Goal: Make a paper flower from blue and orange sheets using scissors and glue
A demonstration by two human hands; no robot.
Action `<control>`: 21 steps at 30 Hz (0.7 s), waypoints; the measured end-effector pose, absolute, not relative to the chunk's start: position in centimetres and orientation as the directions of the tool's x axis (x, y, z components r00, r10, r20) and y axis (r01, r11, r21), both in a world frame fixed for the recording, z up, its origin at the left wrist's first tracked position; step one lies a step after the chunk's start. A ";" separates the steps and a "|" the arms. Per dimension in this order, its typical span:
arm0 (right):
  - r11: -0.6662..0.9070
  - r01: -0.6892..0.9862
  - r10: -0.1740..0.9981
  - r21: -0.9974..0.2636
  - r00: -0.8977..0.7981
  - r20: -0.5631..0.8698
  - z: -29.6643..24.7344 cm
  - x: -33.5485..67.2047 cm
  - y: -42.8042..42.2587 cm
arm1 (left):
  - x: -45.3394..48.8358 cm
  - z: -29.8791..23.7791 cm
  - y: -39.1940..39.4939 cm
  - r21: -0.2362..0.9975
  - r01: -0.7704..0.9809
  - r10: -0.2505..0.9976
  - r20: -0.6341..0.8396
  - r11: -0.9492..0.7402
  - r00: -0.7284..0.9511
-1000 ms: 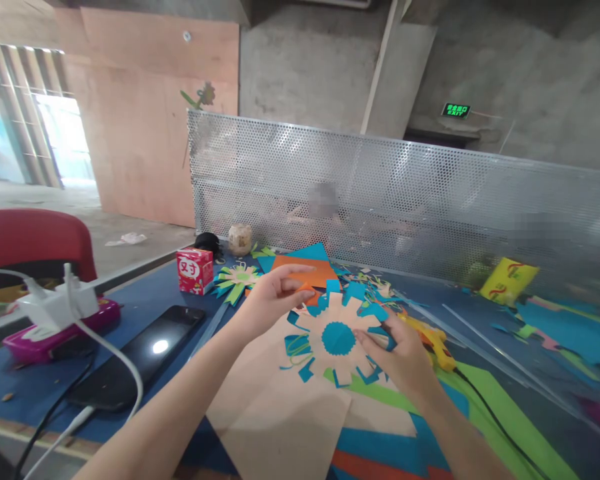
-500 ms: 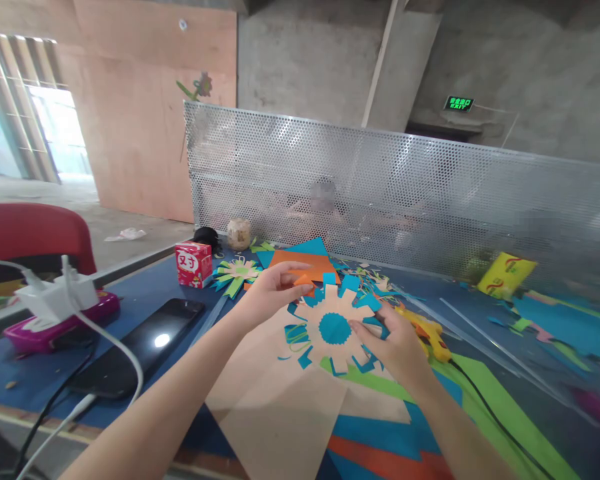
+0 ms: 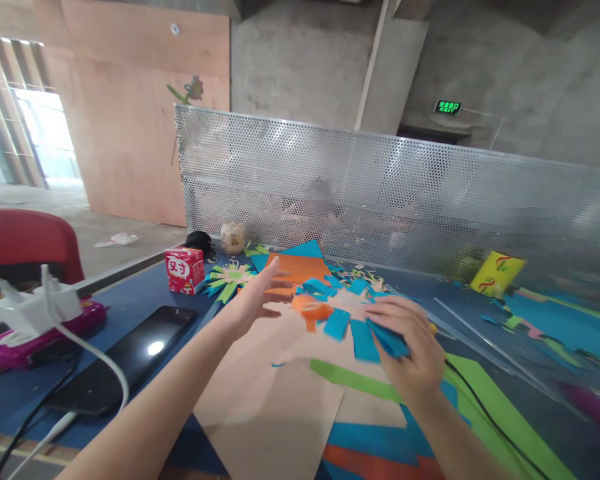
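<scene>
My right hand [image 3: 414, 343] grips a paper flower [image 3: 353, 333] by one of its petals, over the pale paper sheets. The flower has blue strip petals round a pale middle and is tilted and partly blurred. At its left edge is a curled orange paper piece [image 3: 310, 309]; whether it is attached I cannot tell. My left hand [image 3: 255, 300] is open just left of the flower, fingers spread and holding nothing. Below lie a large pale sheet [image 3: 267, 407] and a green paper strip [image 3: 353, 380].
A finished-looking green and blue paper flower [image 3: 230, 279] lies near a red box [image 3: 185, 270] and a jar [image 3: 233, 238]. A black phone [image 3: 125, 360] and a power strip [image 3: 93, 320] are at left. A perforated metal screen [image 3: 270, 180] stands behind; a yellow packet [image 3: 497, 272] is at right.
The paper flower has turned and tilted, so its blue petals now show in place of the pale face with the blue centre. My left hand has moved left, its fingers spread apart.
</scene>
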State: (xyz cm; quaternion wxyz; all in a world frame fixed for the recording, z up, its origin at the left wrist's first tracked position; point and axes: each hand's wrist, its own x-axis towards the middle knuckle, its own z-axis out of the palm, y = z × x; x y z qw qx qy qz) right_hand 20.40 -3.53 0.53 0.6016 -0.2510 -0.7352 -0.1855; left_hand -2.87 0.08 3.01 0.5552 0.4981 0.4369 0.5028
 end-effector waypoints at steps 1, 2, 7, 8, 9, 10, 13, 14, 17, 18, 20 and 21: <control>0.819 0.572 0.067 0.053 -0.188 0.980 0.7 20.6 -3.7 | -3.0 2.9 0.2 0.987 -0.119 0.979 -0.081 0.105 0.186; 0.825 0.557 0.025 0.098 -0.208 0.978 0.8 20.7 -3.9 | -3.0 2.9 0.1 0.976 -0.114 0.950 -0.151 0.187 0.272; 0.856 0.496 -0.008 0.146 -0.270 0.963 1.2 20.6 -4.6 | -2.0 3.5 -1.4 0.933 -0.208 0.852 -0.157 0.294 0.499; 0.859 0.489 -0.007 0.152 -0.285 0.959 1.1 20.5 -4.7 | -1.9 3.6 -1.7 0.933 -0.209 0.852 -0.156 0.293 0.500; 0.860 0.486 -0.001 0.154 -0.301 0.954 1.0 20.6 -4.6 | -1.8 3.6 -1.9 0.936 -0.200 0.854 -0.157 0.288 0.496; 0.860 0.487 0.008 0.155 -0.316 0.949 0.8 20.6 -4.5 | -1.7 3.6 -2.0 0.941 -0.185 0.854 -0.159 0.282 0.496; 0.848 0.504 0.030 0.164 -0.354 0.935 0.5 20.9 -3.9 | -1.8 3.3 -1.9 0.956 -0.163 0.861 -0.138 0.246 0.489; 0.843 0.509 0.026 0.173 -0.360 0.933 0.5 21.0 -3.7 | -1.8 3.2 -1.7 0.957 -0.169 0.864 -0.125 0.234 0.488; 0.823 0.530 0.024 0.203 -0.390 0.921 0.7 21.1 -3.2 | -1.9 3.1 -1.5 0.956 -0.190 0.862 -0.102 0.222 0.496; 0.815 0.539 0.026 0.213 -0.401 0.916 0.8 21.2 -3.1 | -1.9 3.1 -1.5 0.954 -0.198 0.864 -0.101 0.225 0.494; 0.796 0.562 0.031 0.224 -0.407 0.913 0.8 21.3 -3.0 | -1.9 3.2 -1.5 0.948 -0.205 0.868 -0.117 0.242 0.483; 0.787 0.573 0.031 0.226 -0.403 0.915 0.7 21.3 -3.0 | -1.9 3.3 -1.5 0.945 -0.204 0.867 -0.130 0.255 0.481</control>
